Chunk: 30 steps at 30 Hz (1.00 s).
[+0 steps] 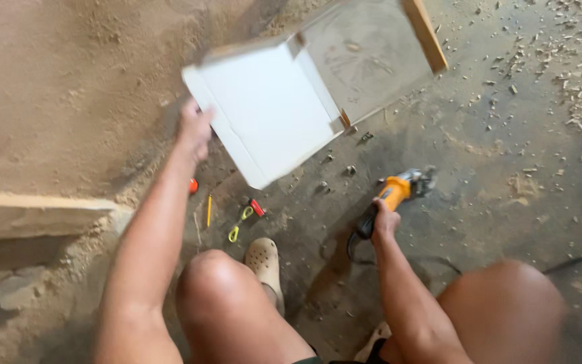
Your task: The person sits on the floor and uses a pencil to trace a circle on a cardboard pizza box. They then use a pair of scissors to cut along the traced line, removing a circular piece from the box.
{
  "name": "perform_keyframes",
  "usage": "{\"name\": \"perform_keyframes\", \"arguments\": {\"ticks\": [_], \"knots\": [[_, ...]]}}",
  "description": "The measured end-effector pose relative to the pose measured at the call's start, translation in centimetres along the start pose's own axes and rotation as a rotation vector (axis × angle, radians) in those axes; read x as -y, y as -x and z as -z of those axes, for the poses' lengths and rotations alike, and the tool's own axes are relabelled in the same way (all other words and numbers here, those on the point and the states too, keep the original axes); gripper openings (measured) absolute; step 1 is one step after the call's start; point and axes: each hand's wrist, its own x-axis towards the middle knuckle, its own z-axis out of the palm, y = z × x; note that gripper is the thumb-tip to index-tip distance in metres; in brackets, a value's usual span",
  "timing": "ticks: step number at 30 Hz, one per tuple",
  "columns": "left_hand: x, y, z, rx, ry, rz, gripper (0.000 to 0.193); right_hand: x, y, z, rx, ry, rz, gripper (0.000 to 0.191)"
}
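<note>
White panel box: upper centre of frame, tilted, its edge gripped by left hand.
Orange grinder: centre right, on dusty floor, right hand clasping its handle.
Progress: no cut visible; grinding apparently not begun.

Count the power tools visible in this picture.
1: a yellow angle grinder on the dusty floor, gripped by the right hand. Others may lie outside the view.

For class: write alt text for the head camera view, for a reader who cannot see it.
Seen from above, a crouching person's left hand tilts a white open-sided box off a sawdust-covered floor, while the right hand grips an orange angle grinder. Small hand tools lie near a beige clog.
</note>
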Motion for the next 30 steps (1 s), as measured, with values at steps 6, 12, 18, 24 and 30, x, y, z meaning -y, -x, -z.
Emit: {"name": "perform_keyframes", "arguments": {"ticks": [6, 12, 18, 24, 30], "knots": [[9.0, 9.9, -2.6, -0.123, 0.456, 0.458, 0.033, 1.2, -2.3, 0.2, -0.117, -0.308, 0.288, 0.049], [17.2, 17.8, -6.2, -0.213, 0.552, 0.747, 0.032, 0.3, -4.1, 1.4, 0.286, -0.068, 0.355, 0.039], [24.1, 15.2, -9.7, -0.115, 0.593, 0.717, 0.032, -0.5, -2.9, 1.2, 0.706, 0.007, 0.161, 0.038], [28.3, 13.6, -15.7, 0.327, 0.303, 0.91, 0.029, -3.4, -3.2, 0.3, 0.735, 0.3, 0.021, 0.052], [30.3, 18.0, -15.9, 0.197, 0.053, 0.517, 0.028, -8.3, -1.7, 0.5, 0.696, 0.126, -0.145, 0.061]]}}
